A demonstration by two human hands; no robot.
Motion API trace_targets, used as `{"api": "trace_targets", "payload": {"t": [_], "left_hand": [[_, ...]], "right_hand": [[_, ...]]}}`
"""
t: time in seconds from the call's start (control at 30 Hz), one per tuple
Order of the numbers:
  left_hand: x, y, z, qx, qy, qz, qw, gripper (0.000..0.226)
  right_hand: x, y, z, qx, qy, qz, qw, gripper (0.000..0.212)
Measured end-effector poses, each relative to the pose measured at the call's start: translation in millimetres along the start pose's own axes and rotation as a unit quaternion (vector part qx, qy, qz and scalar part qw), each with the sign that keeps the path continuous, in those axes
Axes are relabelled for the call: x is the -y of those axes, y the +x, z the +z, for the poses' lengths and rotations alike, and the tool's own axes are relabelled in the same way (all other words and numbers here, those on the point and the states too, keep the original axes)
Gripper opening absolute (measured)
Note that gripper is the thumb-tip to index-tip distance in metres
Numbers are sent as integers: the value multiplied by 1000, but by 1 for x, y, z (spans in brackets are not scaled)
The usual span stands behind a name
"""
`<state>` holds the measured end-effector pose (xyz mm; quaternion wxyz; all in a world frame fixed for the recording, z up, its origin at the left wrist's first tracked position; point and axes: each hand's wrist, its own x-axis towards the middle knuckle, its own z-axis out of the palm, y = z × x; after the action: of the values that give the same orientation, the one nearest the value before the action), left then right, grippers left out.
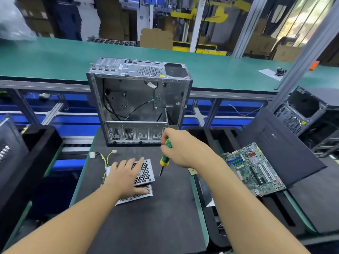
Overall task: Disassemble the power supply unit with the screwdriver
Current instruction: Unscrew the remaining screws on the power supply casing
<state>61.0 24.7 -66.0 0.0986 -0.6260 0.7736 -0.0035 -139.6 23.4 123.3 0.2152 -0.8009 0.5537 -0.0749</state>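
Observation:
The power supply unit [145, 174], a silver metal box with honeycomb vent holes, lies on the dark work mat [146, 217]. Yellow and black cables [104, 158] with white plugs trail from its left end. My left hand [126, 177] lies flat on top of the unit, fingers spread, thumb over its near side. My right hand [180, 148] grips a green and yellow screwdriver [164, 158] by the handle. Its tip points down and hovers just right of the unit, close to the mat.
An emptied silver computer case [139, 99] stands open behind the unit. A green motherboard [255, 167] lies on a black side panel [286, 154] at right. Black cases stand at far right [311, 114] and far left. A green conveyor belt [73, 59] runs behind.

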Motion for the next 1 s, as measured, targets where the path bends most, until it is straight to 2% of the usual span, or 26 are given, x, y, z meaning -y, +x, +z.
{"api": "trace_targets", "payload": {"t": [0.17,0.3,0.77,1.0], "left_hand": [[2,-2,14,46,-97,6,994,88],[7,3,16,59,-122,4,991,79],[7,4,16,75,-132,-3,988,77],[6,3,12,59,-160,-17,985,77]], "right_hand": [[2,6,17,18,17,-11,1000,7],[2,12,25,29,19,-13,999,7],[-3,13,28,28,11,28,999,8],[-8,10,28,26,15,49,998,10]]}}
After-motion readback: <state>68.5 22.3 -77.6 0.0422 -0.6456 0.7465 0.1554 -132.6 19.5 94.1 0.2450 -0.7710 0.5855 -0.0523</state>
